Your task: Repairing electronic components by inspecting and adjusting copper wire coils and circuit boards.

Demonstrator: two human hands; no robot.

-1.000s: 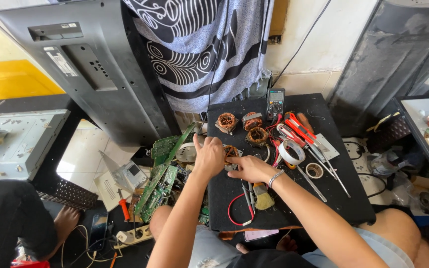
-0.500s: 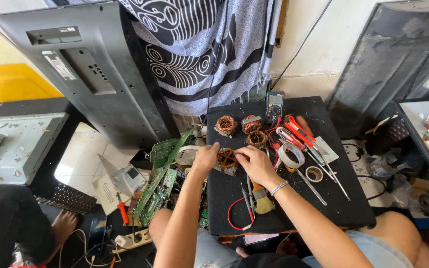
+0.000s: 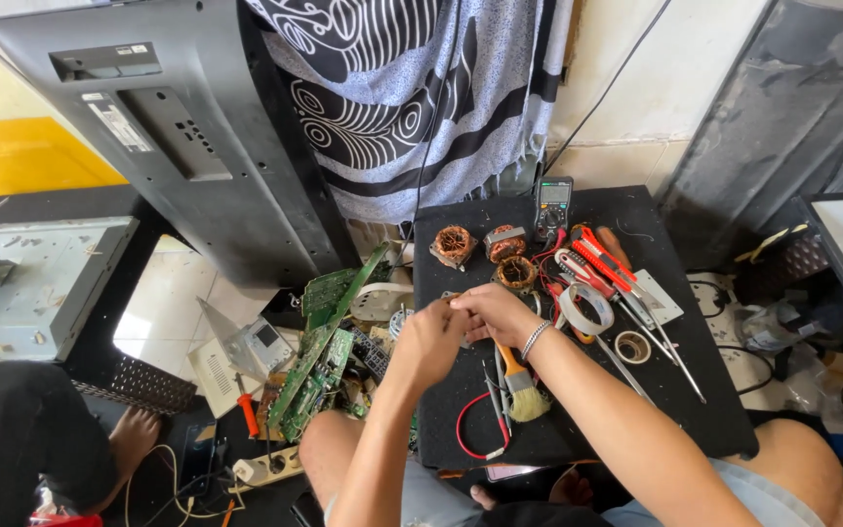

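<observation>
black matte work mat, both hands meet near its left edge. left hand and right hand are pinched together on a small part, too small to identify. copper-wound coils sit at the far left corner, and a yellow-handled brush lies just under the right wrist. grey multimeter at the far edge. green circuit boards are off the left edge.
</observation>
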